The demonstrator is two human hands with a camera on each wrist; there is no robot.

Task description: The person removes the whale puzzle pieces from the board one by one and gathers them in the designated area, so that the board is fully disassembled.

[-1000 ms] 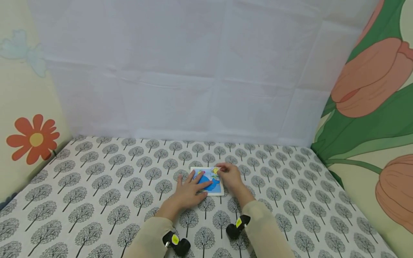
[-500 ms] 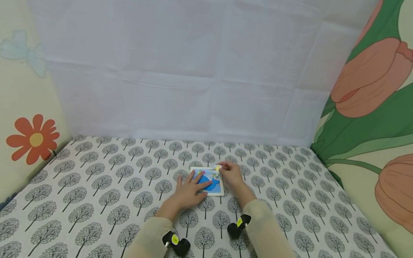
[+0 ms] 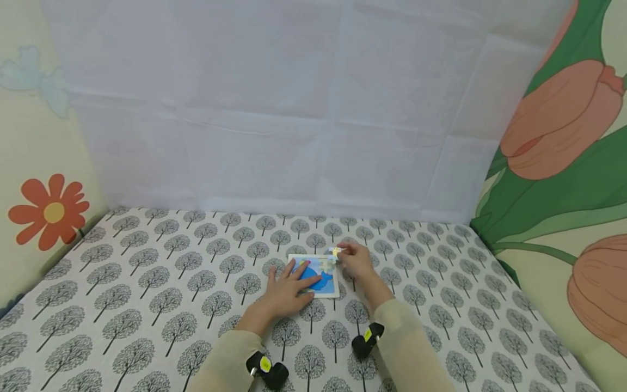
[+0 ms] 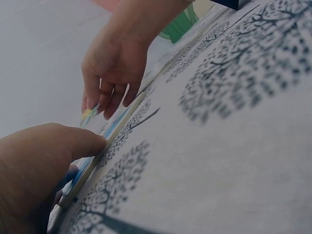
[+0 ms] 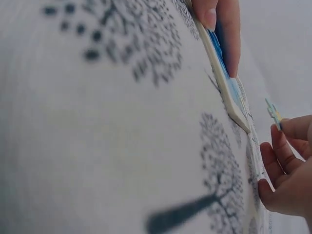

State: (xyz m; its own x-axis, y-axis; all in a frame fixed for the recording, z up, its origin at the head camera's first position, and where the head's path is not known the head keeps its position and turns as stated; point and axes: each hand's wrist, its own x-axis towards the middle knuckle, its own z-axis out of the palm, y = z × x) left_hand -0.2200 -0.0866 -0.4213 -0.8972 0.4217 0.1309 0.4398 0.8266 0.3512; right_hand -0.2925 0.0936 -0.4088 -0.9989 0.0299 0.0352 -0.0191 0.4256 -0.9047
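A small jigsaw puzzle [image 3: 323,286] in a white-rimmed tray lies flat on the cloth, showing a blue picture. My left hand [image 3: 284,291] rests on its left part with fingers spread, covering some of the picture. Just beyond the tray's upper right corner, my right hand [image 3: 357,260] pinches a jigsaw piece [image 3: 336,251] with yellow on it between thumb and finger. A pale, piece-shaped gap [image 3: 327,265] shows at the puzzle's upper right. The right wrist view has the pinched piece [image 5: 273,113] edge-on, raised clear of the tray's corner [image 5: 239,119].
A white cloth printed with dark trees [image 3: 181,321] covers the table. Behind it hangs a white sheet [image 3: 274,109]. Painted walls with flowers [image 3: 54,212] stand at both sides. A small black device is strapped to each wrist.
My right hand has lifted the yellow-marked jigsaw piece out of the puzzle's upper right and moved it slightly up and right, baring the pale gap. My left hand stays put.
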